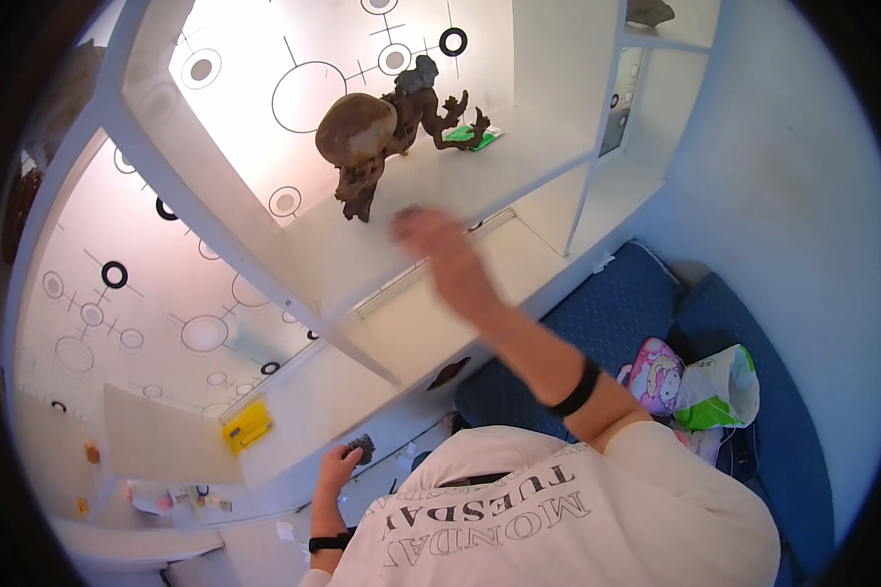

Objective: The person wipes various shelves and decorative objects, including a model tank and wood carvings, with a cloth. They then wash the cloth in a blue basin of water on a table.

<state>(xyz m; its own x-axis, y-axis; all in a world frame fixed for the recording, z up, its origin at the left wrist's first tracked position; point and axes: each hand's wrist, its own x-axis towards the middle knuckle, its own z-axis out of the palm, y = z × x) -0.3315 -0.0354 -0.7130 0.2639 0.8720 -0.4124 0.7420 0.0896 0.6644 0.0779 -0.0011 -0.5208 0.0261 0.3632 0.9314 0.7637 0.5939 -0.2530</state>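
Observation:
My right hand (pixel 429 233), blurred, reaches over the front of a white shelf (pixel 338 271). A small dark thing may be at its fingertips, but the blur hides what it is. My left hand (pixel 335 467) is low at the left, closed on a dark, rough, stone-like piece (pixel 360 449). Just beyond my right hand, a gnarled brown driftwood piece (pixel 360 183) stands on the shelf. A rounded brown stone (pixel 356 130) rests on it, and a grey rock (pixel 417 74) sits on its upper part. Behind its branches lies a green and white packet (pixel 477 137).
White dividers (pixel 242 249) frame the compartments. A yellow object (pixel 247 427) lies at the lower left. Another stone (pixel 650 12) stands in the upper right compartment. At right, a blue padded seat (pixel 602 308) holds a pink character bag (pixel 655 378) and a white-green plastic bag (pixel 719 389).

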